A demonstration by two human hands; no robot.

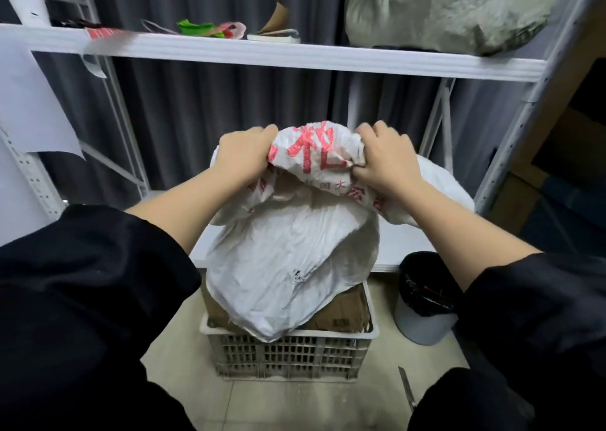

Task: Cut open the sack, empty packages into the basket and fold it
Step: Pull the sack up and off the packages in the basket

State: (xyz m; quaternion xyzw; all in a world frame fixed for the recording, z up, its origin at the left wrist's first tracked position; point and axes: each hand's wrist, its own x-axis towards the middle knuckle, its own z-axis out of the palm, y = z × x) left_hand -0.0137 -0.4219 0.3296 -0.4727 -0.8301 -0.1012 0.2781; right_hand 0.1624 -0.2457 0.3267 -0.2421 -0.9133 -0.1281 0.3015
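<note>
Woven sack [288,253]: white, creased, red print, hanging mouth-down over my grey basket [288,352] of cardboard packages [341,312]. My left hand [242,155] at 10 o'clock and right hand [387,161] at 2 o'clock, fingers curled, clutch its bunched top.

Sack [288,260] hides most cardboard packages [341,312] in basket [288,352].

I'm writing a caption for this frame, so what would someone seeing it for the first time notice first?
First, the white sack with red lettering, held up at centre by its bunched end in the left hand and right hand, its open mouth hanging into the grey basket on the floor. Brown cardboard packages already lie in the basket. A dark-lined bin stands to the basket's right.
</note>
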